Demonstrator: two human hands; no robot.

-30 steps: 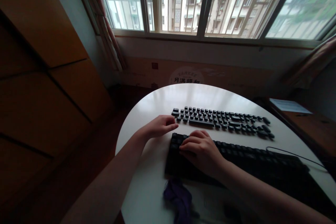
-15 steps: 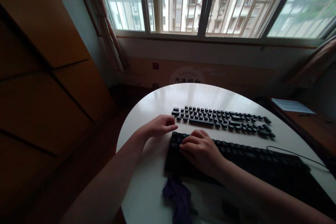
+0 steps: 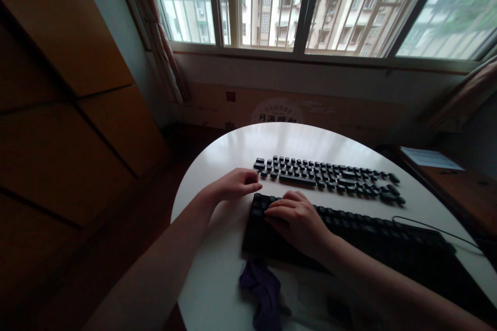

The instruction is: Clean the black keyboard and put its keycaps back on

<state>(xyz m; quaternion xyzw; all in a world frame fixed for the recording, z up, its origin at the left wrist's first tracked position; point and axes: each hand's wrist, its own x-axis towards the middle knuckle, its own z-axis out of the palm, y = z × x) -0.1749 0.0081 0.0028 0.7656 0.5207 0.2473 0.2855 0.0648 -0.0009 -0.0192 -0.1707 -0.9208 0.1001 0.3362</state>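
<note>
A black keyboard (image 3: 349, 245) lies across the white table, with keycaps fitted along its far rows and its near part dark. My right hand (image 3: 297, 217) is over its left end, thumb and fingers pinched together low at the keys, closed on what looks like a keycap mostly hidden by the fingertips. Beyond the keyboard, loose black keycaps (image 3: 297, 180) are laid out in rows. My left hand (image 3: 238, 184) rests on the table at the left end of those rows. Its fingers curl loosely and the thumb stands apart, with nothing visible between them.
A purple cloth (image 3: 264, 295) lies in front of the keyboard on the round white table (image 3: 217, 289). A thin black cable (image 3: 435, 226) trails off the right side. At the far right a paper sheet (image 3: 433, 158) lies on a brown surface. A barred window (image 3: 272, 5) is ahead.
The view has shifted very slightly. Both hands keep nearly the same place and pose, the right at the keyboard and the left beside the loose keycaps.
</note>
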